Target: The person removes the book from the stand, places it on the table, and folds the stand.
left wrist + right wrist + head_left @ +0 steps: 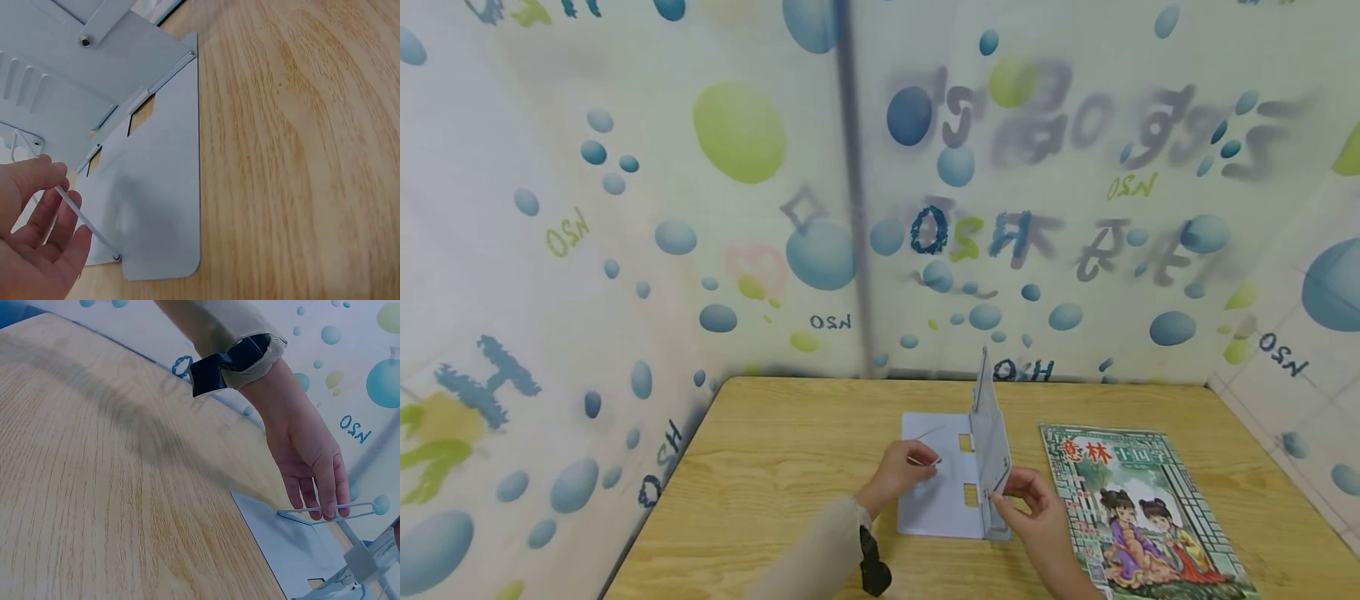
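A white metal book stand [992, 437] stands on the table, its panel upright and its base plate [936, 508] flat on the wood. My left hand [906, 468] is over the base plate and pinches a thin wire support [87, 222] between thumb and fingers. One end of that wire meets the base plate in the left wrist view. At the near lower edge of the upright panel, my right hand [1037, 507] grips the stand with thumb and fingers. In the right wrist view the wire loop [356, 511] sticks out past the left fingertips.
Right of the stand lies a magazine [1157, 492] with two cartoon children on its cover. The wooden table [775, 467] reaches back to a wall curtain [737, 250] printed with blue and green dots. A dark strap [872, 562] sits on the left wrist.
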Available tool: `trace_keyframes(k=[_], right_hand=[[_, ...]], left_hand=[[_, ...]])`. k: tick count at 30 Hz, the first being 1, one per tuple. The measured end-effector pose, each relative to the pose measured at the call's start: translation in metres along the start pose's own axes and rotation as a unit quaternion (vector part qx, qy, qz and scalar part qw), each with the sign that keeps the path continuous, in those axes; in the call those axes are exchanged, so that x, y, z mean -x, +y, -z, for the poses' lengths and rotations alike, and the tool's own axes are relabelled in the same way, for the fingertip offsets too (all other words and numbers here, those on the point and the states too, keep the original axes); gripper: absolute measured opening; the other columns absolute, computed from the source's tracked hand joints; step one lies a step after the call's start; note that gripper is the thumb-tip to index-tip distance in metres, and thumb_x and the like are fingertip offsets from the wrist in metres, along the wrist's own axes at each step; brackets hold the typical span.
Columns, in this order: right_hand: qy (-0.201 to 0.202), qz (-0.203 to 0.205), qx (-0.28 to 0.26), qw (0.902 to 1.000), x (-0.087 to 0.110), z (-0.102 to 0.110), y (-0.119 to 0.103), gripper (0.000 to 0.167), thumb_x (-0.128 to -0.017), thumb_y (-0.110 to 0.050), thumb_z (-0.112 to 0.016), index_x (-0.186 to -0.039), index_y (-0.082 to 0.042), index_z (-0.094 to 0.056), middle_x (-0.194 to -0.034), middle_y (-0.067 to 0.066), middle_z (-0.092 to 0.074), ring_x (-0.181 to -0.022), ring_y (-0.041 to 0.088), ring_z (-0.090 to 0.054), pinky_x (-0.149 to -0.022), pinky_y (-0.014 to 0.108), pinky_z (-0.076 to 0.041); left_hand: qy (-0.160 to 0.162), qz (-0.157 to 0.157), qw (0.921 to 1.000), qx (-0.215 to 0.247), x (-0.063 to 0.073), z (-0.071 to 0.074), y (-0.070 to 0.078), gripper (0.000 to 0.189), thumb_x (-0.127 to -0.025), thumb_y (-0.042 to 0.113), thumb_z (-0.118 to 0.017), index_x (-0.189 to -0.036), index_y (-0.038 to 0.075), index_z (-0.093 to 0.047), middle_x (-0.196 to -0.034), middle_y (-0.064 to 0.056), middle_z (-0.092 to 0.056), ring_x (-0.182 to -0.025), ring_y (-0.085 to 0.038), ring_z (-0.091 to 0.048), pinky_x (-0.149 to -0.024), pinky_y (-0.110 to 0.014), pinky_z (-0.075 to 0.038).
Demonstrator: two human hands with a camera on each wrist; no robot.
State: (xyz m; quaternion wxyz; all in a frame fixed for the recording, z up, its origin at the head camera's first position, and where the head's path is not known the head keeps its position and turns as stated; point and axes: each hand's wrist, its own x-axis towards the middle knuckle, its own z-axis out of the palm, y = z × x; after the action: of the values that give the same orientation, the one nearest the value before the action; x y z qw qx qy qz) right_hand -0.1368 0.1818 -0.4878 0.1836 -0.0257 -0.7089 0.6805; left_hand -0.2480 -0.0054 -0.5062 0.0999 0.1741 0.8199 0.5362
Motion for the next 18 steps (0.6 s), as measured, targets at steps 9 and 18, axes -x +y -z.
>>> trace_keyframes(k=[9,18], right_hand=[[0.005,-0.008,-0.002,0.9999,0.000,-0.001,0.000,0.030,-0.075,0.009,-0.068,-0.102,0.008,-0.055,-0.088,0.010,-0.059,-0.079,0.011,-0.058,-0.063,0.024,-0.052],[0.016,-0.007,-0.006,0.9998,0.001,-0.001,0.000,0.030,-0.074,0.008,-0.069,-0.102,0.007,-0.056,-0.086,0.005,-0.059,-0.079,0.012,-0.058,-0.062,0.023,-0.052]], left_hand=[[0.001,-0.012,0.9998,-0.013,-0.004,-0.013,-0.006,0.010,-0.076,-0.003,-0.070,-0.086,0.001,-0.069,-0.081,-0.001,-0.063,-0.072,-0.011,-0.055,-0.062,-0.024,-0.047],[0.001,0.007,0.9997,-0.024,-0.007,-0.021,-0.015,0.011,-0.077,-0.003,-0.069,-0.086,0.003,-0.072,-0.079,-0.001,-0.065,-0.070,-0.007,-0.054,-0.060,-0.022,-0.046]])
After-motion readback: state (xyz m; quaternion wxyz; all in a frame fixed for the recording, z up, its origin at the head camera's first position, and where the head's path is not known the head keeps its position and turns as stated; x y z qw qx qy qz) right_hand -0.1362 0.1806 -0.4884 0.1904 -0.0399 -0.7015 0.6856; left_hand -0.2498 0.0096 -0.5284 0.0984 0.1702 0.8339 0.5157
